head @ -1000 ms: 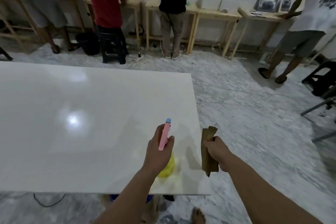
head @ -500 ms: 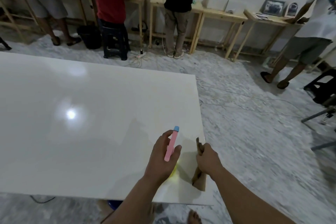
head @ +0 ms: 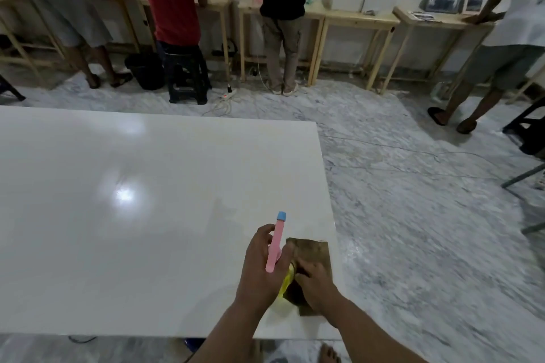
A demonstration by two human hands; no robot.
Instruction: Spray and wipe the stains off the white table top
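The white table top (head: 132, 215) fills the left and middle of the view, glossy with a lamp glare. My left hand (head: 262, 268) grips a spray bottle (head: 275, 242) with a pink head, a blue nozzle tip and a yellow body mostly hidden under the hand; it is held above the table's near right corner. Just to its right my right hand (head: 315, 283) presses a brown cloth (head: 314, 250) flat on the table top near the right edge. I cannot make out any stains on the surface.
The table's right edge (head: 330, 215) and near edge border marble floor. My bare foot (head: 328, 354) shows below. Several people stand at wooden benches (head: 354, 20) along the far wall. A black stool (head: 188, 79) and a power strip (head: 230, 95) lie beyond the table.
My right hand has brought the cloth from hanging beside the table edge down flat onto the table top. The left hand with the spray bottle stays over the same corner.
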